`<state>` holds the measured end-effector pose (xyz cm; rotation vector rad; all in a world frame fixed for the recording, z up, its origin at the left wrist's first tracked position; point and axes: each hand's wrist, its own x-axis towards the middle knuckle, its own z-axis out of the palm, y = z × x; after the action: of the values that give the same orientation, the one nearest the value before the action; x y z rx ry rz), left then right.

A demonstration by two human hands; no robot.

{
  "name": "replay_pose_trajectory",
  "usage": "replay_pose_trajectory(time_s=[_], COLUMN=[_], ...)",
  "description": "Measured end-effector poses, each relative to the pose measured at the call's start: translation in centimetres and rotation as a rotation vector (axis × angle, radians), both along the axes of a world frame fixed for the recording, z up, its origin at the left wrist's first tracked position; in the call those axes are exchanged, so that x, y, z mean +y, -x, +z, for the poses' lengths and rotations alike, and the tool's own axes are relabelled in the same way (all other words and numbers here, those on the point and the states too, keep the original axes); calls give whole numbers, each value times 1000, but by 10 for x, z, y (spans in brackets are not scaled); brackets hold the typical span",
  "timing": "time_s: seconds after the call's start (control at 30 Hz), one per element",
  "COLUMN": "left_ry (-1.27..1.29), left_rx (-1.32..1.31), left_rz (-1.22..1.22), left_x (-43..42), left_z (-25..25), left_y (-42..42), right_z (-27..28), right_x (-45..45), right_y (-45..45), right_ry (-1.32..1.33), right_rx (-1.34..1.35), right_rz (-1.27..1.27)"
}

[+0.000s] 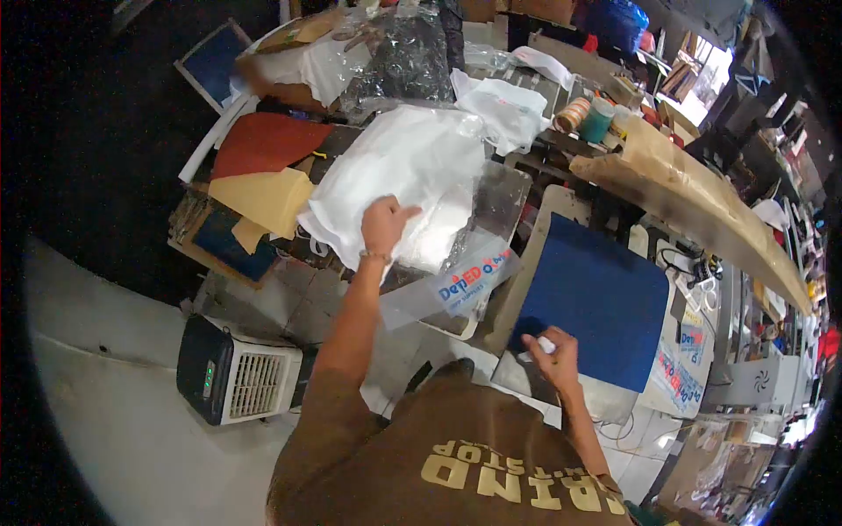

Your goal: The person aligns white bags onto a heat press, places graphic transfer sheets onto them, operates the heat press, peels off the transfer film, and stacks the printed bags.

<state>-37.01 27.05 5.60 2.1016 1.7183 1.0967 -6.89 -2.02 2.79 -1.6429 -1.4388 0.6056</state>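
Observation:
My left hand [384, 224] is over a white cloth [421, 149] spread on the work table, its fingers curled against the fabric and the thumb side pointing right. What lies under the fingers is partly hidden. Beside it a clear plastic sheet printed with "DepED" lettering [474, 285] hangs over the near table edge. My right hand [554, 358] is closed round a small white object [545, 344], too covered to name. It hovers at or touches the lower left edge of a dark blue padded board [596, 302]; contact cannot be told.
Red [267, 145] and yellow sheets [263, 197] lie left of the cloth. A long brown-taped board [693, 202] juts across the upper right. Jars [596, 120] stand behind. An air cooler [241, 373] sits on the floor at left. More printed plastic [680, 377] lies at right.

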Motion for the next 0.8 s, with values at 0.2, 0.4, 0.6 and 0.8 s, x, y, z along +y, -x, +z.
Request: replay_pose_trajectory(time_s=[0.2,0.4,0.6,0.8], left_ry=[-335,-91,-157,-257], left_rx=[-337,-692,-761,-764], left_rz=[-28,-257,-177,-236], left_x=[58,-12,-123,-217], left_z=[103,225,232,249], left_y=[69,89,56,67], right_z=[7,28,128,76], right_x=[58,94,101,128], right_y=[32,73,122,125], right_ry=[117,-8,-199,-25], right_rx=[-54,160,265,637], right_rz=[289,370,496,108])
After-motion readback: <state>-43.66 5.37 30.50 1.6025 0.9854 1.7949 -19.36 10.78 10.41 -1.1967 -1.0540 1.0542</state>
